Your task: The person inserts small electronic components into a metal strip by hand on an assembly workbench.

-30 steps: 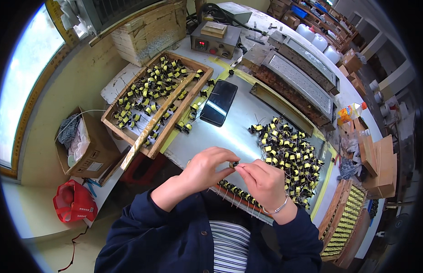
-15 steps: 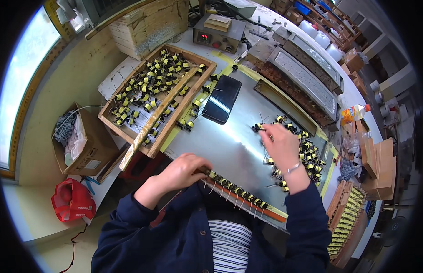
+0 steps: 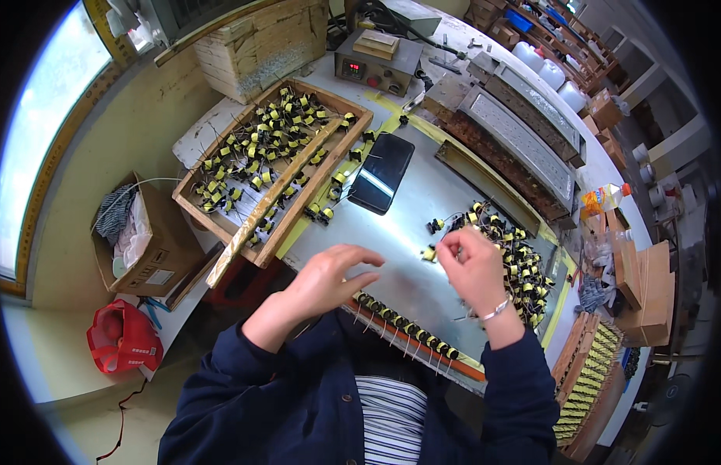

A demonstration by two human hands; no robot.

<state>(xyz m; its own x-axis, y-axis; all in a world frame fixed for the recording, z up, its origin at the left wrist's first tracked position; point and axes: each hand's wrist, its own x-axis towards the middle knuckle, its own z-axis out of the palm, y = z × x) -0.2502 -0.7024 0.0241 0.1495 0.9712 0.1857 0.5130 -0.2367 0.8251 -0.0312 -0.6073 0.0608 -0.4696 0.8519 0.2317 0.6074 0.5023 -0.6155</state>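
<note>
My right hand (image 3: 475, 267) is pinched by a small black coil bobbin with yellow tape (image 3: 429, 253), which shows just left of the fingertips, above the metal sheet (image 3: 407, 232). To its right spreads a loose pile of similar coils (image 3: 523, 267). My left hand (image 3: 329, 273) hovers over the sheet's near edge, thumb and fingers apart, with nothing between them. Just below it, a row of coils (image 3: 407, 322) stands side by side along an orange-edged strip, their thin pale leads hanging toward me.
A wooden tray (image 3: 277, 236) full of coils lies at left, a stick across it. A black phone (image 3: 381, 172) rests on the sheet. Beyond are metal molds (image 3: 519, 139) and a control box (image 3: 376, 66). At right stands a rack of yellow-taped parts (image 3: 589, 380).
My left hand has left the row's left end, lifting up and right as its fingers opened. My right hand has drawn a coil down from the upper left of the pile.
</note>
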